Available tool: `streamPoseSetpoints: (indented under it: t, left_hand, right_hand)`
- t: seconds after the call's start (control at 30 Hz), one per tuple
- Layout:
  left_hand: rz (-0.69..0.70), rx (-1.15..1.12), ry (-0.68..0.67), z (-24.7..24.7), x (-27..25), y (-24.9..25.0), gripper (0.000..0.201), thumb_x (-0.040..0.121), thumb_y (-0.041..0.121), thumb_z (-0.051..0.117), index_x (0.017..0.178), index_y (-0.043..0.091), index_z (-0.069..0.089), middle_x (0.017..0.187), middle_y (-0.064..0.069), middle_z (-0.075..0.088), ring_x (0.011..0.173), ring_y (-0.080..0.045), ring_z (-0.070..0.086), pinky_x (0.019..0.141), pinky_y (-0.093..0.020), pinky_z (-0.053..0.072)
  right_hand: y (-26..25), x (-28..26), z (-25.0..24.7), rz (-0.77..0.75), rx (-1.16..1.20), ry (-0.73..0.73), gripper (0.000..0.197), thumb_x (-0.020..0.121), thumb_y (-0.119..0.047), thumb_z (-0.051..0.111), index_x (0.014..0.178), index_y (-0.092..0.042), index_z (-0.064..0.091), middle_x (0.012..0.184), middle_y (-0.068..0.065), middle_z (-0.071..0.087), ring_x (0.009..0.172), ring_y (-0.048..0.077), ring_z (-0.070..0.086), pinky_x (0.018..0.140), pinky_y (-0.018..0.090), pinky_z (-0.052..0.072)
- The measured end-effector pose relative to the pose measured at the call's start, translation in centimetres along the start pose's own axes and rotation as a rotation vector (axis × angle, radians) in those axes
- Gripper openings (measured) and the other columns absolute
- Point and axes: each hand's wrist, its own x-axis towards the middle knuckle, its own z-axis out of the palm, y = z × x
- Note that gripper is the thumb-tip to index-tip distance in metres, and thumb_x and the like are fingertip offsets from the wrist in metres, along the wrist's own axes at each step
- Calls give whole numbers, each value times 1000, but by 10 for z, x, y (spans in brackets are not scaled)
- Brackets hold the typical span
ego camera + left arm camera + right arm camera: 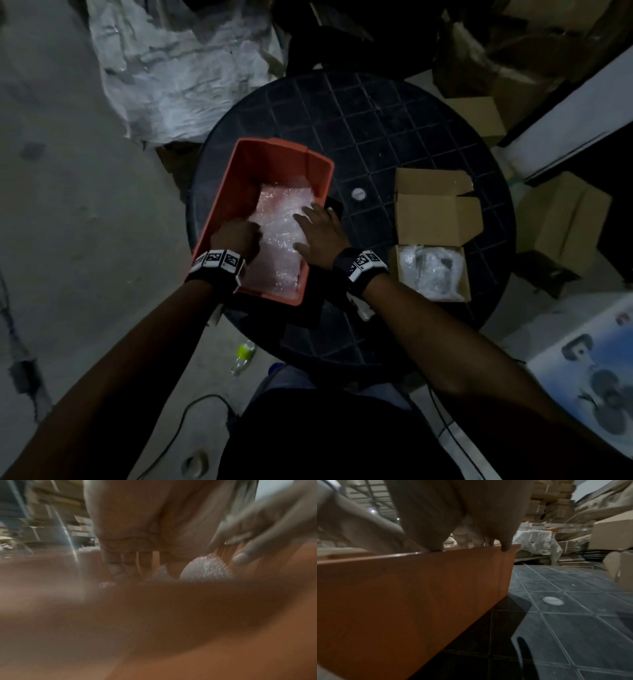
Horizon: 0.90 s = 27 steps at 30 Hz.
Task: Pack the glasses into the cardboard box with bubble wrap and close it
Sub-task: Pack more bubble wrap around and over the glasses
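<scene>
We are about halfway, we think. Our cardboard box (432,236) sits on the round black table (376,123) at about 4 o'clock from the middle. Its lid stands open. Inside the box we see a bundle of bubble wrap (428,270) with something dark in it. That may be the glasses, but it is too dim for us to be sure. So the first bit looks done: something wrapped is in the box.

Both of our hands are away from the box now. They are in the orange bin (318,171) at 8 o'clock on the table, just left of the box. More bubble wrap sheets (274,219) lie in the bin.

Our left hand (236,236) has curled fingers down on the sheets at the near left side. It looks like it pinches a sheet, but the wrist view is too blurry for us to be sure. Our right hand (318,229) lies flat on the sheets with its fingers spread. It reaches in over the bin's right wall.

What is left, we guess: lift out a sheet, lay it over the bundle in the box, then fold the lid down and tuck it shut. The box is not closed yet.
</scene>
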Motion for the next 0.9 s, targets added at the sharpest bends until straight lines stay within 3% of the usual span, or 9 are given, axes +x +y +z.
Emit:
streamPoseSetpoints:
  t: [0.1, 0.23, 0.33, 0.43, 0.53, 0.6, 0.77, 0.83, 0.9]
  left_hand:
    - [10, 66, -1, -4, -13, -5, 46, 93, 26, 44, 138, 35, 45, 135, -10, 51, 120, -37, 47, 95, -45, 45]
    - [95, -52, -107, 7, -29, -2, 70, 91, 7, 44, 149, 37, 21, 151, -16, 31, 130, -36, 43, 101, -47, 44]
    - [80, -254, 104, 0, -38, 1, 54, 94, 9, 47, 144, 29, 41, 138, -16, 46, 111, -34, 57, 93, -38, 48]
    - [68, -511, 242, -12, -44, -2, 36, 89, 21, 64, 124, 14, 63, 127, -12, 59, 115, -28, 58, 96, -28, 40]
    - [1, -709, 175, -30, -49, -2, 41, 82, 38, 73, 116, 16, 69, 118, 5, 64, 112, -8, 57, 95, -20, 38]
    - [-38, -766, 159, -35, -48, 1, 34, 82, 32, 73, 111, 14, 71, 111, 4, 66, 102, -5, 58, 89, -18, 39]
    - [-435, -987, -71, -17, -37, 0, 68, 79, 29, 77, 134, 4, 46, 113, -21, 62, 83, -30, 67, 71, -40, 58]
    - [-495, -974, -142, -14, -35, 3, 74, 82, 31, 75, 138, -1, 38, 99, -20, 61, 67, -28, 64, 59, -36, 56]
    - [-494, -987, -164, -14, -33, 2, 64, 83, 30, 74, 126, -10, 49, 90, -19, 62, 58, -22, 61, 51, -27, 48]
  right_hand:
    - [-4, -1, -3, 13, 134, 150, 61, 93, -48, 54, 144, -17, 43, 144, 11, 46, 138, 33, 33, 117, 50, 19]
    - [-10, -4, -10, 129, 308, 244, 57, 90, -52, 55, 138, -22, 45, 102, 4, 70, 110, 31, 50, 92, 49, 43]
    - [-11, -5, -16, 239, 412, 248, 68, 84, -57, 60, 139, -22, 40, 100, 6, 70, 108, 29, 54, 92, 45, 46]
    - [-8, -5, -19, 345, 669, 257, 69, 81, -55, 68, 135, -18, 47, 105, 8, 68, 100, 20, 62, 90, 32, 49]
    - [-4, -7, -26, 402, 758, 224, 56, 83, -48, 70, 123, -12, 58, 113, 9, 65, 97, 20, 64, 84, 29, 50]
    - [0, -11, -27, 416, 780, 212, 46, 83, -45, 72, 113, -11, 63, 106, 8, 68, 92, 21, 65, 83, 32, 53]
    - [-1, -16, -21, 409, 769, 130, 50, 75, -41, 81, 112, -10, 64, 98, 5, 68, 85, 16, 64, 72, 26, 47]
    - [-5, -19, -23, 379, 717, 94, 53, 75, -37, 82, 117, -9, 63, 101, 5, 67, 87, 15, 62, 73, 22, 43]
    - [-7, -22, -23, 375, 702, 73, 54, 76, -33, 82, 120, -10, 62, 102, 6, 66, 89, 15, 61, 76, 23, 43]
